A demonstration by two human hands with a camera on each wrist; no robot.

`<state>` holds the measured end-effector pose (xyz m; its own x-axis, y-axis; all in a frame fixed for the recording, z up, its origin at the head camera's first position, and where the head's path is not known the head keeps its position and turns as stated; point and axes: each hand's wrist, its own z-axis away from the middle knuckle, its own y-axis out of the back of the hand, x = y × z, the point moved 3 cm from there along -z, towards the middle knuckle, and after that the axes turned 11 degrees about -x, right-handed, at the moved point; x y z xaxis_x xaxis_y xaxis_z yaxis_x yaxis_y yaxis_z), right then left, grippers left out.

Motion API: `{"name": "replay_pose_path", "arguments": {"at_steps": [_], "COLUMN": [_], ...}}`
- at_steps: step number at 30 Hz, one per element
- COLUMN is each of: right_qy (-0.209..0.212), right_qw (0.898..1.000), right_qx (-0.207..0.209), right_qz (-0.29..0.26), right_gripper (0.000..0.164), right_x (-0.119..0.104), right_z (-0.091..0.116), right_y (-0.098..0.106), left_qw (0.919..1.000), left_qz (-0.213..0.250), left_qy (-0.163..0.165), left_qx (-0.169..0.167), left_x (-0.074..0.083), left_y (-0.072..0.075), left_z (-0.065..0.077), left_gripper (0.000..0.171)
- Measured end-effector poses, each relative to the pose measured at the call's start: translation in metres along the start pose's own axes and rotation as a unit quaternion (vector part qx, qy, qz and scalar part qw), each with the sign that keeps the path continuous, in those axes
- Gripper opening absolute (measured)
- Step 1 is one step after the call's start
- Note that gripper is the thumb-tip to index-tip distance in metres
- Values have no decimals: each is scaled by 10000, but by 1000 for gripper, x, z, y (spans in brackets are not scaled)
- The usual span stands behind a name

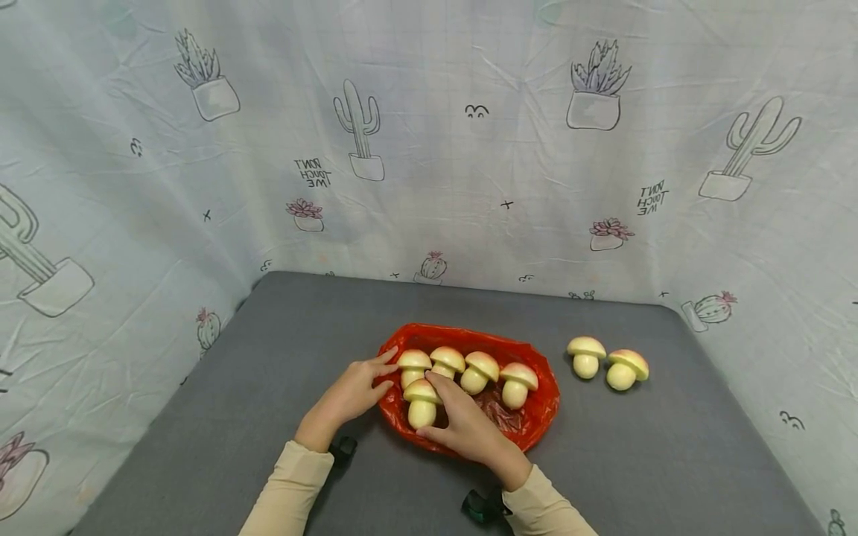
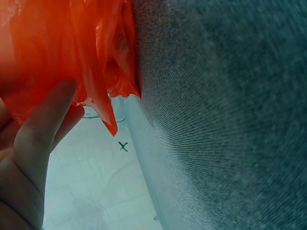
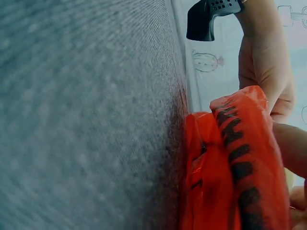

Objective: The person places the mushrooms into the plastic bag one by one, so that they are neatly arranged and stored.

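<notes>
A red plastic bag [image 1: 546, 387] sits with its mouth spread wide and several pale yellow toy mushrooms [image 1: 516, 385] inside. At its left rim my left hand [image 1: 355, 391] touches the plastic with straight, spread fingers; in the left wrist view the thumb [image 2: 48, 115] lies against the red film. My right hand [image 1: 465, 420] reaches over the near rim and holds the front toy mushroom [image 1: 421, 413] between thumb and fingers. In the right wrist view the bag's wall [image 3: 254, 163], marked with black stripes, hides much of that hand.
Two more toy mushrooms [image 1: 586, 357] lie on the grey table [image 1: 302, 327] to the right of the bag. A pale curtain [image 1: 429, 141] printed with cacti surrounds the back and sides. Black straps [image 1: 484, 506] sit at both wrists.
</notes>
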<state>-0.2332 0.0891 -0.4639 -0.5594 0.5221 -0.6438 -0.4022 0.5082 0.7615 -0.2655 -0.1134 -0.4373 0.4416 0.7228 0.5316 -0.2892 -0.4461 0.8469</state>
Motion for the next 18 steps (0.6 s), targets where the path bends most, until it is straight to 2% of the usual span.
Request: {"name": "replay_pose_path", "arguments": {"at_steps": [8, 15, 18], "right_qy": [50, 79, 40], "right_qw": [9998, 9991, 9995], "right_qx": [-58, -72, -82], "right_qz": [196, 401, 316], "right_gripper": [79, 82, 84], "right_x": [0, 3, 3], "right_z": [-1, -1, 0], "right_y": [-4, -4, -1], "left_qw": [9999, 9999, 9999], "left_qz": [85, -84, -113], "left_qy": [-14, -24, -22], "left_qx": [57, 63, 40], "left_x": [2, 2, 2], "left_y": [-1, -1, 0], "left_z": [1, -1, -1], "left_gripper": [37, 37, 38]}}
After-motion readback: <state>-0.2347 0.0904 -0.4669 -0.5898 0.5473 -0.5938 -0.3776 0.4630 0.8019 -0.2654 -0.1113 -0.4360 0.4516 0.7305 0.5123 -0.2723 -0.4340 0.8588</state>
